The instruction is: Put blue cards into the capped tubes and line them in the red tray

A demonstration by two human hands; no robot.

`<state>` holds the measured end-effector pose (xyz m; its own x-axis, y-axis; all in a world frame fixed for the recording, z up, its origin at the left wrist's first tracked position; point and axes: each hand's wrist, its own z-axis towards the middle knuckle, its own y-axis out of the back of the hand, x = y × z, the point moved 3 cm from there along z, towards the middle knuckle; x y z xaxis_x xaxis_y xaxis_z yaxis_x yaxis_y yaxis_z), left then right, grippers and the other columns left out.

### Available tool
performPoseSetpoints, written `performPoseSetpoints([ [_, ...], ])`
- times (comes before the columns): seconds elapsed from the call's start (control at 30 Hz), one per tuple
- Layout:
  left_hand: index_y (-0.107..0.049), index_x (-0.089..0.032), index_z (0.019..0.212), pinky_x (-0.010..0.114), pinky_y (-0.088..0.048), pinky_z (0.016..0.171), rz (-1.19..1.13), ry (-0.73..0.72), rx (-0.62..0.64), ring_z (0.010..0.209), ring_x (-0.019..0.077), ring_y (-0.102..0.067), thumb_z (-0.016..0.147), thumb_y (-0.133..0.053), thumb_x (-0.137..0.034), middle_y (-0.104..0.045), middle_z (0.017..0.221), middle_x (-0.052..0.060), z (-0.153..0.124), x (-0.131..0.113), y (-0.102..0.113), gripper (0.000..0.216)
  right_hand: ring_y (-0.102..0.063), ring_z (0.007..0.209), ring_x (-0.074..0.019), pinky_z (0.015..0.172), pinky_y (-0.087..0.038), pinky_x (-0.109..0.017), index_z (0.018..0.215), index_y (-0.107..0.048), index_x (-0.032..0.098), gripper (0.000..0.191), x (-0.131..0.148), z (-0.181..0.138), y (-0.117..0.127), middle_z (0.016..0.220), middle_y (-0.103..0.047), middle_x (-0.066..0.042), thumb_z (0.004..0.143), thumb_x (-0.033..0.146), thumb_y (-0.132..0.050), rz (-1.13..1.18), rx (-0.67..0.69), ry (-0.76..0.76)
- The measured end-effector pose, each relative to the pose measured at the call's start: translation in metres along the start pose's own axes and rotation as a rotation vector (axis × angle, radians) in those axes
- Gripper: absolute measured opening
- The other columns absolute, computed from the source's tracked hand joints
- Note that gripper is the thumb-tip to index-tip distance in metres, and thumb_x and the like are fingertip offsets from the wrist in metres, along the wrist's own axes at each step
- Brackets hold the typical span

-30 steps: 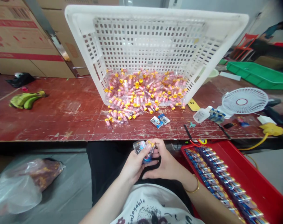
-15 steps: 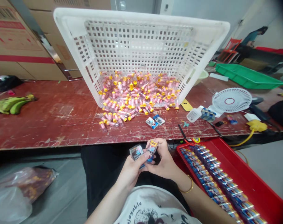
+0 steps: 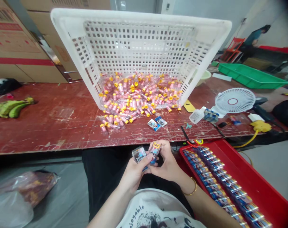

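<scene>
A worn red table [image 3: 63,123] sits in front of you, with a big white basket [image 3: 139,41] tipped up on it. Pink tubes with yellow caps [image 3: 134,95] spill out of the basket. Below the basket, over your lap, your left hand [image 3: 134,172] pinches a small clear packet [image 3: 139,154]. Your right hand [image 3: 166,163] pinches a yellow-topped tube [image 3: 154,150] just beside the packet. Right of your hands sits a red tray [image 3: 258,186] of packed rows.
</scene>
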<state>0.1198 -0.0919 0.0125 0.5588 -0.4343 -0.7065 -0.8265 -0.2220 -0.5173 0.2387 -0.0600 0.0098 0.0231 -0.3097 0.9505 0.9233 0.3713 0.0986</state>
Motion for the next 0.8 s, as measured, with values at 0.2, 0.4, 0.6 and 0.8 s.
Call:
performPoseSetpoints([
  [0.2,-0.070,-0.009,0.088,0.024,-0.051,0.059,0.008,-0.010,0.003,0.066,0.0162,-0.066,0.065,-0.081,-0.033,-0.072,0.076,0.009,0.0002,0.0012,0.0004,0.035,-0.055,0.086,-0.0158,0.073,-0.048,-0.031,0.110,-0.031,0.028,0.061,-0.0015,-0.0002,0.0004,0.103,-0.049,-0.002,0.065,0.006,-0.066,-0.008,-0.016,-0.007],
  [0.4,-0.070,-0.010,0.088,0.023,-0.051,0.059,0.002,-0.023,0.011,0.066,0.0158,-0.066,0.066,-0.080,-0.032,-0.072,0.075,0.009,-0.0001,0.0009,-0.0007,0.032,-0.055,0.086,-0.0155,0.073,-0.048,-0.030,0.111,-0.030,0.028,0.062,-0.0007,0.0000,0.0005,0.103,-0.049,-0.002,0.066,0.006,-0.065,0.008,-0.001,-0.003],
  [0.6,-0.070,-0.010,0.089,0.023,-0.052,0.059,0.005,-0.015,0.011,0.066,0.0152,-0.066,0.066,-0.080,-0.032,-0.072,0.076,0.009,0.0004,0.0010,-0.0007,0.034,-0.055,0.086,-0.0163,0.074,-0.047,-0.031,0.111,-0.031,0.027,0.063,-0.0029,-0.0011,0.0026,0.101,-0.049,-0.002,0.064,0.005,-0.067,-0.019,-0.011,-0.001],
  [0.8,-0.071,-0.010,0.090,0.023,-0.053,0.059,0.038,-0.053,-0.011,0.065,0.0147,-0.065,0.066,-0.080,-0.032,-0.071,0.074,0.007,0.0013,0.0009,0.0001,0.033,-0.056,0.088,-0.0163,0.079,-0.048,-0.032,0.105,-0.039,0.027,0.056,0.0025,0.0035,0.0017,0.101,-0.053,-0.002,0.065,0.019,-0.078,0.114,0.000,-0.069],
])
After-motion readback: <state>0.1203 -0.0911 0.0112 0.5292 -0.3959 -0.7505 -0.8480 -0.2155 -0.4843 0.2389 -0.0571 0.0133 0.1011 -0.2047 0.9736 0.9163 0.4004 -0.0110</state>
